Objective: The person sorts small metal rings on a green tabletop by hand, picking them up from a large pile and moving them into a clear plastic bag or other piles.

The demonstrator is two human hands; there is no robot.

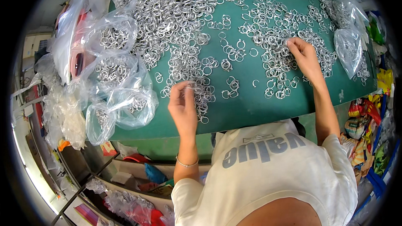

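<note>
Heaps of small silver metal rings [180, 21] with little tabs on them lie over a green table [247, 109]. My left hand [182, 104] is at the near end of the left heap, fingers curled and thumb bent in, with a blurred metal ring [190, 85] at the fingertips. Over the right heap of rings [272, 37], my right hand [305, 56] pinches thumb and forefinger together; what sits between those tips is too small to make out. Between the two heaps, small clusters of rings [231, 88] and single rings [253, 52] are scattered.
Clear plastic bags holding rings [125, 79] stand at the table's left edge. Another clear bag [349, 50] lies at the right edge. Colourful packages [360, 117] are piled beyond the right side. Below the near edge, a shelf [163, 169] holds bags and loose items.
</note>
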